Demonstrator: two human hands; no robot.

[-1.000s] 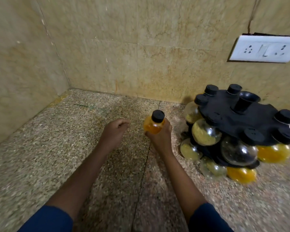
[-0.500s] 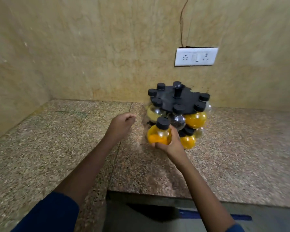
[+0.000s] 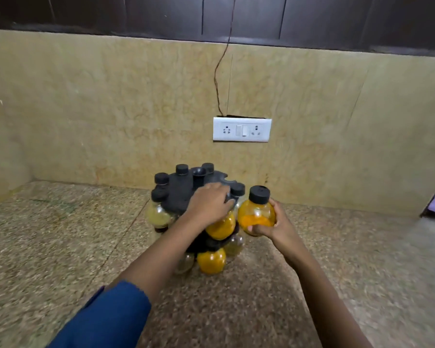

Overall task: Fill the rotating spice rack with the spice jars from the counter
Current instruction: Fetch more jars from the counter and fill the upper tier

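A black rotating spice rack [image 3: 180, 194] stands on the granite counter [image 3: 60, 247] near the back wall, with several round black-capped jars hanging in its two tiers. My left hand [image 3: 210, 205] rests on the rack's top plate at its right front edge, fingers curled over the rim. My right hand [image 3: 269, 226] holds a round jar of orange powder [image 3: 256, 214] upright, just right of the rack and level with its upper tier. An empty notch [image 3: 227, 180] shows at the plate's back right edge.
A white switch and socket plate [image 3: 241, 129] sits on the beige wall above the rack, with a thin wire [image 3: 220, 71] running up from it. Dark cabinets [image 3: 236, 16] hang overhead. A side wall closes the counter's left end.
My left hand moved from beside the rack onto its top plate. My right hand carried the orange jar from the rack's front left to its right side. The view has pulled back.
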